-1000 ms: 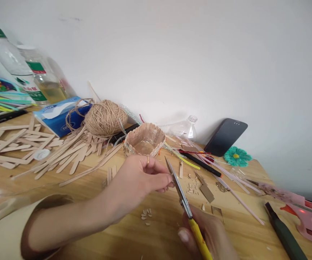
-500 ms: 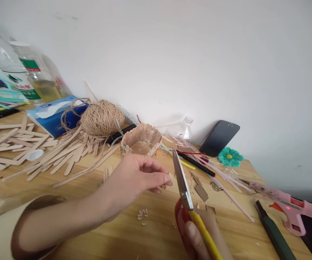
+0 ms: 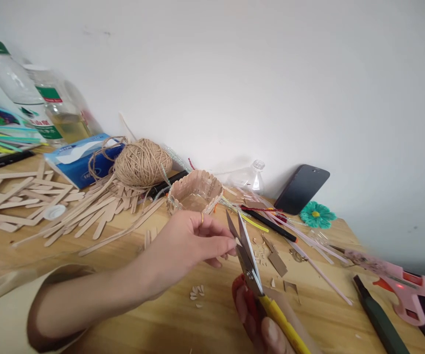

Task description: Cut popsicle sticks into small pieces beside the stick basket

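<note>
Between thumb and fingers, my left hand (image 3: 193,241) pinches a tiny pale chip (image 3: 237,242), mostly hidden by the fingertips. My right hand (image 3: 254,312) grips yellow-handled scissors (image 3: 249,265), their blades parted and pointing up and away. The chip sits at the opening between the blades; whether they touch it I cannot tell. Below my left hand, several small pale petal-shaped pieces (image 3: 196,291) lie on the wooden table (image 3: 160,319). Just behind that hand stands a small basket of wooden pieces (image 3: 195,191) with a silvery trim.
Popsicle sticks (image 3: 98,211), a twine ball (image 3: 144,162), a blue tissue pack (image 3: 83,157) and bottles (image 3: 24,93) crowd the left. A phone (image 3: 302,189) leans on the wall beside a green flower (image 3: 317,215). A pink glue gun (image 3: 396,280) and dark-green tool (image 3: 378,314) lie right.
The scissor blades have gone from closed to parted, and they have come up to the chip in my left hand. The whole view has shifted slightly.
</note>
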Motion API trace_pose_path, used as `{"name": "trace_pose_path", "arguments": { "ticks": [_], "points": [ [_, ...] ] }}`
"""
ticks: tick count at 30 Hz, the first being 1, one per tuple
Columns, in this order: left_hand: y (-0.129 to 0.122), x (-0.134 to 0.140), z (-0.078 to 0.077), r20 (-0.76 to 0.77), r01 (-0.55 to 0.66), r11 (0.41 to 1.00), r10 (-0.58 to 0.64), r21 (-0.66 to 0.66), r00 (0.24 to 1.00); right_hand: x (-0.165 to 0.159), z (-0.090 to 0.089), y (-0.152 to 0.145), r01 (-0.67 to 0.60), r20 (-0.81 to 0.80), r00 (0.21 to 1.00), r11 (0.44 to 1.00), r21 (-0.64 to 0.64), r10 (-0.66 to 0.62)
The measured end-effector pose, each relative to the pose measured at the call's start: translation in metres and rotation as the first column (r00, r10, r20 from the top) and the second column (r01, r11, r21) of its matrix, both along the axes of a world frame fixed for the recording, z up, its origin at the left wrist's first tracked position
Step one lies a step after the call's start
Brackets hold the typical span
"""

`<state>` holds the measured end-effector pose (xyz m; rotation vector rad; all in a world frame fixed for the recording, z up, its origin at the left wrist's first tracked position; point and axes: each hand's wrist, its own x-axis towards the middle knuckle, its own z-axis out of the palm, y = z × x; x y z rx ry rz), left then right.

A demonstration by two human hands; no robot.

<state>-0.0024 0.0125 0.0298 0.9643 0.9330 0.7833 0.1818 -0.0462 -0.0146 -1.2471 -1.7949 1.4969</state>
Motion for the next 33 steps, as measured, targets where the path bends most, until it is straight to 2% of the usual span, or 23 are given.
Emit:
{"name": "trace_pose_path", "arguments": {
  "ticks": [3,5,9,14,18,21,24,26,29,31,33],
  "points": [
    [0.002,0.0,-0.001,-0.002,0.007,1.0,-0.007,0.004,1.0,0.004,-0.009,0.002,-0.036,0.028,0.999,0.999,0.014,0.035],
    [0.002,0.001,-0.001,0.0,-0.001,1.0,0.001,-0.006,1.0,0.005,-0.014,0.001,-0.016,0.07,0.997,0.999,0.046,0.013],
    [0.001,0.002,-0.001,0.007,-0.009,1.0,0.009,-0.014,1.0,0.001,-0.011,-0.004,0.112,0.191,0.971,0.977,0.181,-0.147],
    [0.001,0.001,-0.002,0.014,-0.024,0.999,0.025,-0.028,1.0,-0.007,-0.005,-0.01,0.203,0.388,0.877,0.95,0.238,-0.284],
    [0.001,0.003,-0.002,0.008,-0.025,0.999,0.025,-0.046,1.0,-0.008,-0.007,-0.012,0.252,0.444,0.819,0.923,0.29,-0.364],
    [0.002,0.002,0.0,-0.005,-0.006,0.999,0.006,-0.032,1.0,-0.003,-0.009,-0.009,0.231,0.408,0.852,0.935,0.269,-0.328],
    [0.004,-0.005,-0.001,-0.118,0.056,0.998,-0.056,-0.008,0.991,0.002,-0.006,-0.004,0.219,0.294,0.916,0.953,0.208,-0.274],
    [0.004,-0.014,-0.008,-0.261,0.182,0.983,-0.17,0.024,0.95,0.005,-0.003,-0.001,0.257,0.223,0.932,0.954,0.154,-0.287],
    [0.0,-0.029,-0.026,-0.498,0.448,0.892,-0.364,0.056,0.787,0.009,0.001,0.001,0.301,0.159,0.936,0.948,0.099,-0.314],
    [-0.006,-0.036,-0.039,-0.672,0.537,0.841,-0.359,0.068,0.648,0.012,-0.001,0.002,0.282,0.13,0.947,0.953,0.109,-0.295],
    [-0.01,-0.04,-0.051,-0.775,0.608,0.784,-0.304,0.128,0.555,0.016,-0.005,0.001,0.225,0.118,0.964,0.966,0.128,-0.24]
  ]
}}
